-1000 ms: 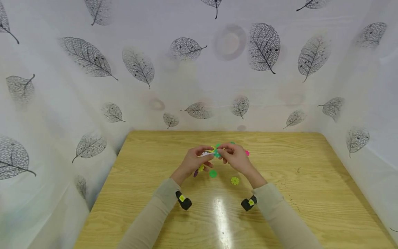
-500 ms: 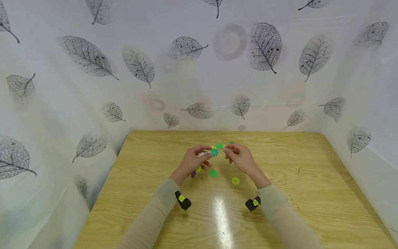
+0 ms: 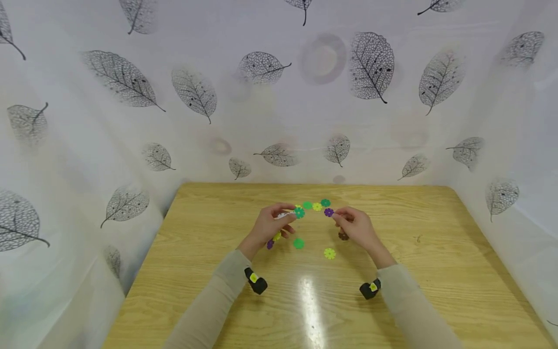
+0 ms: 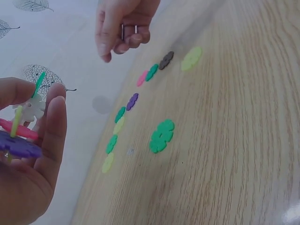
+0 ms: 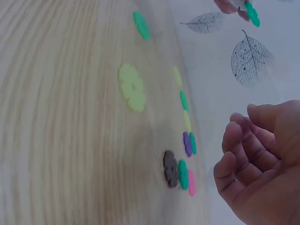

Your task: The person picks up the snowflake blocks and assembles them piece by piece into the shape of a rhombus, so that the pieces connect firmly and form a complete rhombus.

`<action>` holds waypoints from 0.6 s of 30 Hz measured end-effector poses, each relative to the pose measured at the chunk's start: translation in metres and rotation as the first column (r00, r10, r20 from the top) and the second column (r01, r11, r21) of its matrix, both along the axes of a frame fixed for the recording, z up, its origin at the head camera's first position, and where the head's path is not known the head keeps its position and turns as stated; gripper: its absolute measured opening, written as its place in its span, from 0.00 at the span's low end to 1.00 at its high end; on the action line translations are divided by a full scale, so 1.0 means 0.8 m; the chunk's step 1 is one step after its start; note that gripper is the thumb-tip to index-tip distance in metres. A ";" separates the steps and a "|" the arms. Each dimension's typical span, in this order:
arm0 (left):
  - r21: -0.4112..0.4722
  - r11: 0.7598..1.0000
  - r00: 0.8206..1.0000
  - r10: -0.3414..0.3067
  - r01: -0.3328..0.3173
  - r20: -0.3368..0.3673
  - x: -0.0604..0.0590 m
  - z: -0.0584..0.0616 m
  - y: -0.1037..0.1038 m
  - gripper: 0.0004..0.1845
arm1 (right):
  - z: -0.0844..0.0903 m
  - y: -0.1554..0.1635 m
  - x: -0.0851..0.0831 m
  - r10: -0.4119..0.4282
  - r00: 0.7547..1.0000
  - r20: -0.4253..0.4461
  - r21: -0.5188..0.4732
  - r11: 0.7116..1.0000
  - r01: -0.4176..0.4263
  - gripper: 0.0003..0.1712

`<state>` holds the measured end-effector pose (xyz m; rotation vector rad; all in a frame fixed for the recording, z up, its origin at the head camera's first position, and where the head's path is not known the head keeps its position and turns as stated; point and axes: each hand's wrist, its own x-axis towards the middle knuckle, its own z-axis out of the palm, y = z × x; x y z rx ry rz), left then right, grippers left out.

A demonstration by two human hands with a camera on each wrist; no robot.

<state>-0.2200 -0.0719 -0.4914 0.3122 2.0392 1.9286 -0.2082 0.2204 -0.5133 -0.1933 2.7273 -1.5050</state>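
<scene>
Plastic discs are clipping together in my left hand (image 3: 271, 224), mid-frame: it is gripping the cluster (image 4: 21, 124). My right hand (image 3: 355, 227), fingers loosely curled and empty, is hovering near the purple disc (image 3: 329, 212); pinching it probably comes next.

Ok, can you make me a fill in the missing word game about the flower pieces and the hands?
1. The left hand holds a cluster of joined flower pieces, and the lowest one is ____.
2. The right hand holds ____.
3. The lone light yellow-green piece lies flat on the ____ table.
4. The flat piece lying between the two hands is ____.

Missing words: purple; nothing; wooden; green
</scene>
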 end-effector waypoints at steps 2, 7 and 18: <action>-0.001 1.000 1.000 0.000 0.000 -0.002 -0.001 -0.001 0.000 0.21 | -0.004 0.005 0.001 -0.011 1.000 -0.013 0.042 0.999 0.012 0.15; -0.008 1.000 1.000 0.018 -0.018 0.001 -0.002 -0.003 -0.001 0.20 | -0.010 0.015 0.005 -0.027 1.000 -0.012 0.127 0.992 0.029 0.14; -0.052 0.997 0.998 0.059 -0.060 -0.030 -0.002 -0.002 -0.003 0.18 | -0.023 0.030 0.010 0.002 1.000 0.029 0.177 0.984 -0.007 0.13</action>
